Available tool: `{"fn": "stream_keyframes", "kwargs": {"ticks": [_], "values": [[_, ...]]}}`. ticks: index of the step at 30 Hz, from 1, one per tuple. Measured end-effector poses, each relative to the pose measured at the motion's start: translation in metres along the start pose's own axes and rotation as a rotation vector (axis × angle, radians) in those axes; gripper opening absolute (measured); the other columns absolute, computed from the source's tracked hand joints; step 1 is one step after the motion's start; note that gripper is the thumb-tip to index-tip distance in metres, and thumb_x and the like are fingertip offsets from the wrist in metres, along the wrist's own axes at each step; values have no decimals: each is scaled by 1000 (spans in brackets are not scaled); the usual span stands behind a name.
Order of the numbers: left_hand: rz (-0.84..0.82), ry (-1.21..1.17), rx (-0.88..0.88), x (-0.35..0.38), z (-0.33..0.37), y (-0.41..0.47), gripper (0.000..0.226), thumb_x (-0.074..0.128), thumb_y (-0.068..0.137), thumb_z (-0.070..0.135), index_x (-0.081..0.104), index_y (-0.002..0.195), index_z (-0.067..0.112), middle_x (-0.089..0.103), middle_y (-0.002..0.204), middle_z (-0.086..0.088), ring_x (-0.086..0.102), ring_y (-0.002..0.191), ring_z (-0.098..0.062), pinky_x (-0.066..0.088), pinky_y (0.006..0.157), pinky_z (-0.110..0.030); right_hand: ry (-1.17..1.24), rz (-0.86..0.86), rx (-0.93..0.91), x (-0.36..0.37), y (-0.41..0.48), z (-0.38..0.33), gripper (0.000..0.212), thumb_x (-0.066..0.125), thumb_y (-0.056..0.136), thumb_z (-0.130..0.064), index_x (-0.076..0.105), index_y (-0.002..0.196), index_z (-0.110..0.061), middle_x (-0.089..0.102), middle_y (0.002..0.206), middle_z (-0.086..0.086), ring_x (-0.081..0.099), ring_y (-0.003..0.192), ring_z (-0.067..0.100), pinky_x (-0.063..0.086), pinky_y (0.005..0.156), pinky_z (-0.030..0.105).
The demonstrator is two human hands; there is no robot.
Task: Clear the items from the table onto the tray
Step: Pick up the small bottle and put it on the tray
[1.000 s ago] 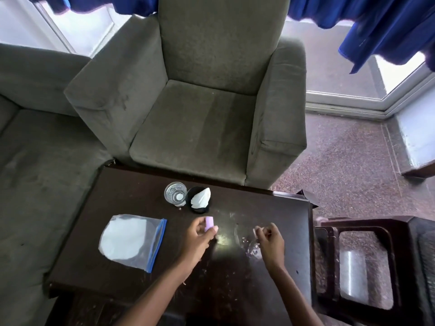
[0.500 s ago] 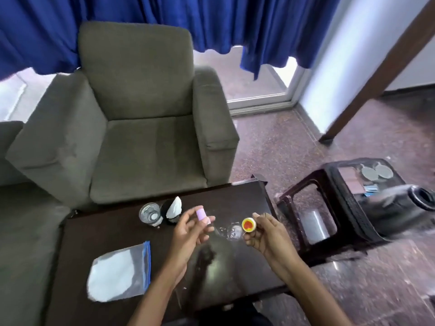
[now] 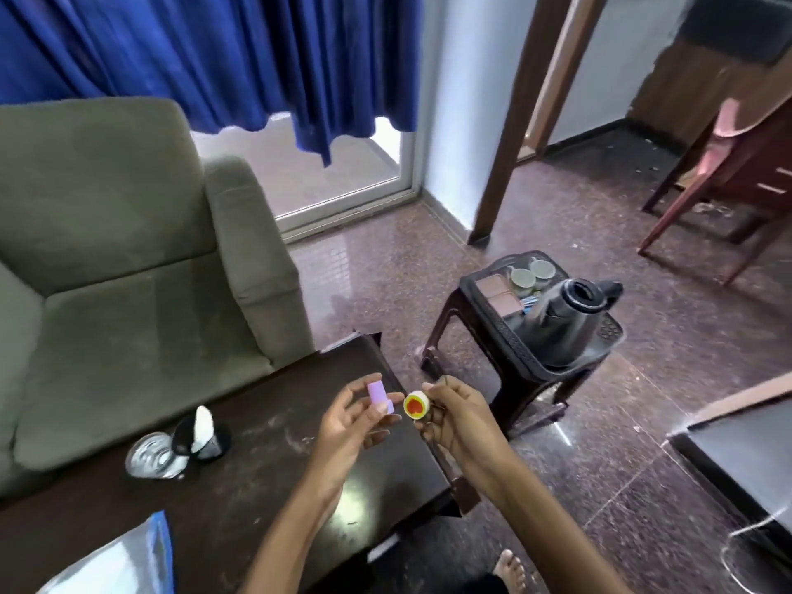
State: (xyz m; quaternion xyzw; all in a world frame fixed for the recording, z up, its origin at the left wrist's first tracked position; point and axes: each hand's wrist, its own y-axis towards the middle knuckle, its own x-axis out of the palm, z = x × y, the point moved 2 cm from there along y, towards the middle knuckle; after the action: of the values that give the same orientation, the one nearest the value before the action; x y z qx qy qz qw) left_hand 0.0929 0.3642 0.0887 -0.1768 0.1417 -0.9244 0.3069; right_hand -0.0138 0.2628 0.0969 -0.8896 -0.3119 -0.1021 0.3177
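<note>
Left hand (image 3: 355,422) pinches lilac block (image 3: 379,394); right hand (image 3: 456,415) pinches yellow-red cap (image 3: 415,406). Tray (image 3: 600,334) on stool lies right-forward, nearer right hand; desk (image 3: 265,478) below.

The left hand (image 3: 355,426) is pinching a small lilac plastic block (image 3: 380,395) in its fingers (image 3: 388,420); the right hand (image 3: 460,415) is gripping a round yellow-rimmed orange cap (image 3: 416,405) just beside it, above the dark tabletop (image 3: 257,486).

You hold two small items: one purple block (image 3: 379,395) and one yellow-rimmed cap (image 3: 416,405). On the dark table (image 3: 265,465) you have one glass (image 3: 150,456), one black cup (image 3: 201,435) and one zip bag (image 3: 124,563). Two pale cups (image 3: 531,274) and one kettle (image 3: 561,319) top the stool (image 3: 505,362).
</note>
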Motion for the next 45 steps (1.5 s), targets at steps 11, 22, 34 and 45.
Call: {"fn": "stream_keyframes", "kwargs": {"ticks": [11, 22, 34, 45], "values": [[-43, -71, 11, 191, -17, 50, 30, 64, 78, -6, 62, 100, 13, 70, 101, -10, 72, 73, -21, 58, 66, -22, -124, 182, -176, -211, -18, -110, 33, 55, 87, -2, 40, 60, -14, 48, 65, 14, 45, 51, 19, 34, 42, 21], [-65, 33, 33, 279, -7, 113, 27, 63, 83, 4, 63, 106, 18, 74, 98, -2, 72, 82, -21, 57, 75, -29, 19, 204, -221, -282, 17, -164, 16, 57, 87, 1, 47, 77, -7, 60, 81, 20, 63, 62, 26, 54, 50, 24], [-36, 114, 19, 319, 2, 238, 17, 68, 81, 8, 67, 93, 19, 72, 94, 5, 68, 73, 2, 55, 67, -17, -32, 391, -203, -349, 121, -225, 13, 55, 85, 9, 64, 84, 0, 66, 68, 17, 63, 51, 18, 55, 52, 20], [101, 133, -49, 320, -8, 317, 22, 71, 76, -2, 65, 86, 17, 69, 91, -1, 63, 85, -15, 57, 68, -18, -231, 494, -21, -387, 249, -243, 19, 45, 85, 10, 62, 89, 1, 62, 68, 16, 61, 47, 14, 52, 44, 19]]}}
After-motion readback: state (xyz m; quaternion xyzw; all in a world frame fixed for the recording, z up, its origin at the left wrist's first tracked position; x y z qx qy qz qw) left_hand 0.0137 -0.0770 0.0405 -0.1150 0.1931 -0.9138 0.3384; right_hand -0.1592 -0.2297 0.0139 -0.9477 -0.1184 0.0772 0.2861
